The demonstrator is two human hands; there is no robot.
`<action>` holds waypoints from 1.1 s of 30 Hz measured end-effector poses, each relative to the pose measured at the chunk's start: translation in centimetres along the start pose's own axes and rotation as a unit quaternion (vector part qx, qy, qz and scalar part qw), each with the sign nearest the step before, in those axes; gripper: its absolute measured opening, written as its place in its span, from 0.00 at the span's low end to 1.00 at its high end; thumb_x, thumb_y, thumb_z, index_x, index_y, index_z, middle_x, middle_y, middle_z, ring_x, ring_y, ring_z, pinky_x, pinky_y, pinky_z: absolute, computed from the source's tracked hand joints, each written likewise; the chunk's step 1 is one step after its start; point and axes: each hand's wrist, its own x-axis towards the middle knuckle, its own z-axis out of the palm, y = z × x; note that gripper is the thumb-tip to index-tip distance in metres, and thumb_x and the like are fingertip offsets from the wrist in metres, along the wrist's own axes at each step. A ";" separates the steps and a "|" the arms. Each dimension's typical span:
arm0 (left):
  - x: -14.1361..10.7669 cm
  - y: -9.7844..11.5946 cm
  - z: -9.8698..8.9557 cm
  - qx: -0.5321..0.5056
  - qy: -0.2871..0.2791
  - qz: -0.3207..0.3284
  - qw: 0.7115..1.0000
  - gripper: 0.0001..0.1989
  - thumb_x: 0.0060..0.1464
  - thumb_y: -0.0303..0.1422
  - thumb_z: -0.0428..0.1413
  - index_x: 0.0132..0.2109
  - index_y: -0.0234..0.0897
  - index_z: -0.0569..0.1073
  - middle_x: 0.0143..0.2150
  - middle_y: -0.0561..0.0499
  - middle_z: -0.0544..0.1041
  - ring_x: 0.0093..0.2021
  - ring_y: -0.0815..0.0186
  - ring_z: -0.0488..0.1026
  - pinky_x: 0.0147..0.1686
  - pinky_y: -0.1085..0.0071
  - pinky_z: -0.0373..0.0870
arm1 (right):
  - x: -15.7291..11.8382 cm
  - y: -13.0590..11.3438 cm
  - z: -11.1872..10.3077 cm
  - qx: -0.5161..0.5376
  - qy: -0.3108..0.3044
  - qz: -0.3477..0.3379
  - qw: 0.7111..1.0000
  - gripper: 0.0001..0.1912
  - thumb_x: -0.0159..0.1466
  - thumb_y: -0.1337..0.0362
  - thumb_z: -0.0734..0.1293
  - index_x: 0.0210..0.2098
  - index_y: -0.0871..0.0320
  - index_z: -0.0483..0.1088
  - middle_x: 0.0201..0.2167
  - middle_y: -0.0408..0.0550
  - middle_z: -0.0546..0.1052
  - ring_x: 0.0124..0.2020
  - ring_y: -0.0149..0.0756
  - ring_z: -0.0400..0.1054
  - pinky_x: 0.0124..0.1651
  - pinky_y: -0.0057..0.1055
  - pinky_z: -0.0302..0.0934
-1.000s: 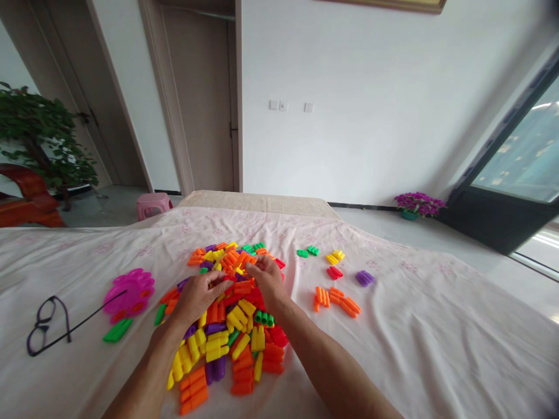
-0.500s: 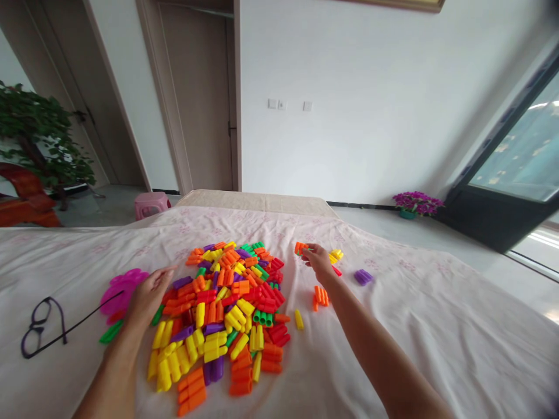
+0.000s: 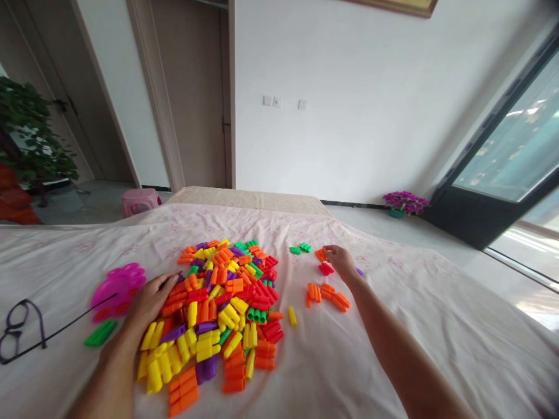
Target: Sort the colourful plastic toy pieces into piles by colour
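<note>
A big heap of plastic pieces (image 3: 218,308) in orange, yellow, red, green and purple lies on the pale sheet (image 3: 393,349). My left hand (image 3: 152,297) rests against the heap's left edge, its fingers together at a purple piece; whether it grips that piece is unclear. To the right of the heap, my right hand (image 3: 338,259) pinches an orange piece (image 3: 322,254). Just below that are red pieces (image 3: 325,269). Green pieces (image 3: 301,248) lie left of my right hand, orange pieces (image 3: 327,295) nearer me, and a single yellow piece (image 3: 292,316) beside the heap. A purple piece (image 3: 360,272) is partly behind my right wrist.
At the left lie a pink flower-shaped tray (image 3: 113,285), a green piece (image 3: 100,333) and black glasses (image 3: 21,331). Beyond the sheet stand a pink stool (image 3: 140,202), a potted plant (image 3: 35,139) and purple flowers (image 3: 406,202).
My right hand has moved right, and green pieces now lie where it was. More orange pieces lie together on the right. My left hand has shifted onto the heap's edge. The view has turned slightly right.
</note>
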 end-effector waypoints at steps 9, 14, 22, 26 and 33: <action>0.4 -0.7 0.2 -0.002 -0.003 -0.010 1.000 0.27 0.56 0.49 0.47 0.53 0.37 0.75 0.53 0.46 0.77 0.55 0.56 0.72 0.53 0.66 0.66 | -5.6 -0.5 -1.1 -0.058 -0.183 -0.147 0.970 0.17 0.62 0.57 0.62 0.44 0.53 0.78 0.42 0.48 0.80 0.42 0.43 0.72 0.46 0.36 0.63; 0.4 -0.6 0.2 -0.003 -0.001 -0.018 1.000 0.27 0.55 0.49 0.48 0.53 0.39 0.76 0.52 0.47 0.78 0.53 0.56 0.73 0.50 0.66 0.68 | -9.1 -1.2 -0.4 -0.055 -0.160 -0.244 0.955 0.18 0.65 0.53 0.61 0.44 0.52 0.77 0.46 0.50 0.78 0.53 0.46 0.66 0.59 0.41 0.56; 0.3 -0.6 0.2 0.001 0.000 -0.013 1.000 0.27 0.56 0.50 0.48 0.53 0.39 0.76 0.52 0.46 0.78 0.54 0.55 0.73 0.51 0.64 0.67 | -10.2 -0.4 -1.5 0.073 -0.167 -0.117 0.976 0.23 0.64 0.47 0.60 0.39 0.57 0.78 0.39 0.52 0.80 0.40 0.43 0.73 0.42 0.35 0.65; 0.4 -0.8 0.3 -0.004 -0.001 -0.011 1.000 0.27 0.55 0.50 0.48 0.53 0.39 0.76 0.52 0.45 0.78 0.54 0.54 0.72 0.52 0.63 0.67 | -8.4 0.9 -3.1 -0.039 -0.033 -0.045 0.998 0.21 0.65 0.51 0.58 0.40 0.55 0.78 0.40 0.50 0.79 0.43 0.43 0.72 0.44 0.33 0.62; 0.5 -0.8 0.3 -0.007 0.003 -0.005 1.000 0.26 0.55 0.50 0.48 0.52 0.40 0.76 0.52 0.47 0.78 0.54 0.55 0.73 0.51 0.64 0.68 | -6.1 4.9 -3.3 -0.209 -0.005 0.011 0.978 0.23 0.64 0.57 0.58 0.55 0.57 0.70 0.52 0.54 0.74 0.51 0.46 0.68 0.49 0.34 0.59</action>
